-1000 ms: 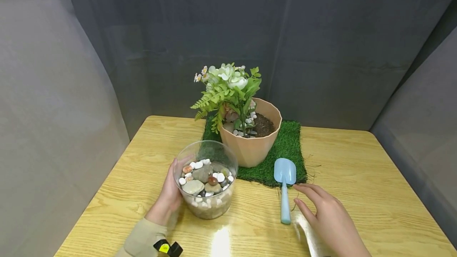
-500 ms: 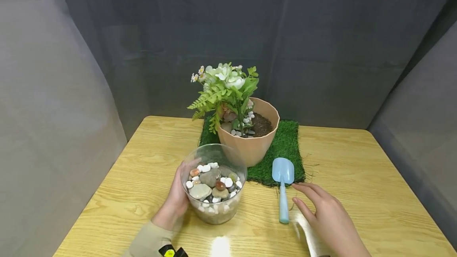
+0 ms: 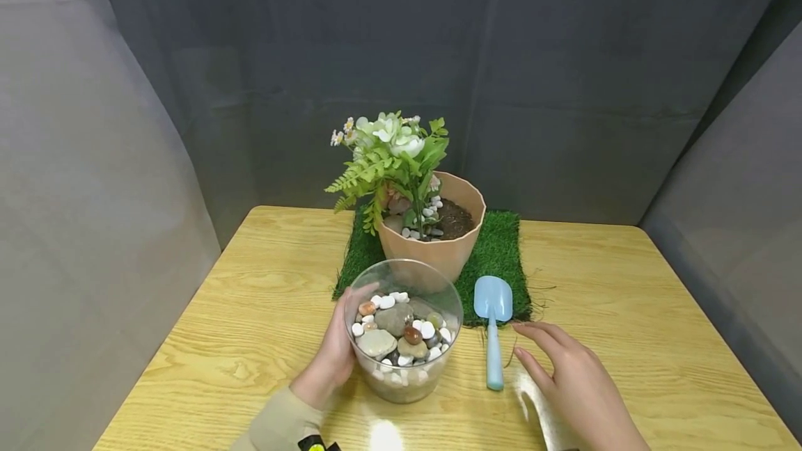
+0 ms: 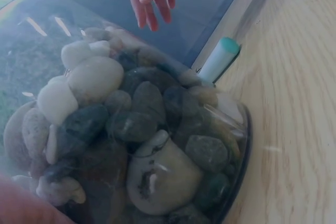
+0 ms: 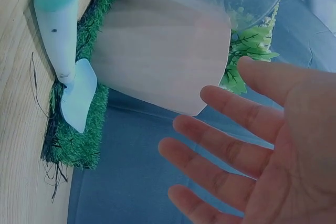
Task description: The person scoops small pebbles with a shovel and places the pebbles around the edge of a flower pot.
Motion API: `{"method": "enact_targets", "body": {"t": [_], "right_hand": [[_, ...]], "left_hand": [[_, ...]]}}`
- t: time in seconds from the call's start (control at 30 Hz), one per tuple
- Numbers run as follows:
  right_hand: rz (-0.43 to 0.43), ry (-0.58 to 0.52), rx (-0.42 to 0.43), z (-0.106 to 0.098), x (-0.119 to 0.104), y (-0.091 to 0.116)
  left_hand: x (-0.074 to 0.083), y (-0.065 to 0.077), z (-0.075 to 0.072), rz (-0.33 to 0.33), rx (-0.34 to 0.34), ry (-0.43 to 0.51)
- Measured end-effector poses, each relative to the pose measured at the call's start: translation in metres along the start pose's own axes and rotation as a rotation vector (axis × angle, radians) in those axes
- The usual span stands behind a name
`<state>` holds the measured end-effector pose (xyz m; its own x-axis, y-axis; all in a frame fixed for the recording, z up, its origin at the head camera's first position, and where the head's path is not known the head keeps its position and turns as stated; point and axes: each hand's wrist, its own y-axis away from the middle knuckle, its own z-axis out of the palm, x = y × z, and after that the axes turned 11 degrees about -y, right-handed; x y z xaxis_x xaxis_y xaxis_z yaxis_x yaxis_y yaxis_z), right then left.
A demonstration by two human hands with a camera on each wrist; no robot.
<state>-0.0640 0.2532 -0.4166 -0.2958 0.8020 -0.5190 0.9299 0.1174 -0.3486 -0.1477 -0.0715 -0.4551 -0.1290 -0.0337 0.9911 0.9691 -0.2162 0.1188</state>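
Observation:
A clear round container (image 3: 410, 392) of stones stands at the front middle of the table. My left hand (image 3: 335, 350) grips its left side, fingers curled round behind the wall. White pebbles and larger grey and brown stones (image 3: 393, 319) show through it, close up in the left wrist view. My right hand (image 3: 579, 385) hovers at the right, fingers spread and holding nothing, as the right wrist view (image 5: 268, 150) shows. Left of its fingertips lies a light blue hand trowel (image 3: 494, 360), blade pointing to the back.
Behind the container, a peach pot (image 3: 460, 256) holds soil, pebbles and white-flowered greenery (image 3: 391, 159). It stands on a green artificial grass mat (image 3: 501, 249), which the trowel's blade overlaps. Grey cloth (image 3: 564, 89) closes off the back and sides of the wooden table (image 3: 269, 277).
My left hand has moved the container of stones to the right and slightly toward me, nearer the trowel. The right hand has stayed about where it was.

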Motion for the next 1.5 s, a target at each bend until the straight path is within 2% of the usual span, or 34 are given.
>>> {"method": "enact_targets", "body": {"t": [0.27, 0.7, 1.03, 1.3, 1.5], "right_hand": [[-0.012, -0.005, 0.006, 0.002, 0.002, 0.001], [-0.035, 0.003, 0.025, 0.003, 0.002, 0.000], [-0.041, 0.011, 0.031, 0.004, 0.001, 0.000], [0.038, 0.018, -0.041, 0.003, 0.001, 0.003], [0.064, 0.027, -0.050, 0.002, 0.001, 0.004]], "left_hand": [[-0.002, -0.003, 0.007, -0.009, -0.047, -0.017], [0.000, -0.003, 0.016, -0.005, -0.086, -0.014], [-0.005, -0.005, 0.009, 0.000, -0.142, -0.036], [-0.009, -0.005, 0.000, 0.012, -0.212, -0.043], [-0.012, -0.005, 0.000, 0.007, -0.204, -0.064]]}}
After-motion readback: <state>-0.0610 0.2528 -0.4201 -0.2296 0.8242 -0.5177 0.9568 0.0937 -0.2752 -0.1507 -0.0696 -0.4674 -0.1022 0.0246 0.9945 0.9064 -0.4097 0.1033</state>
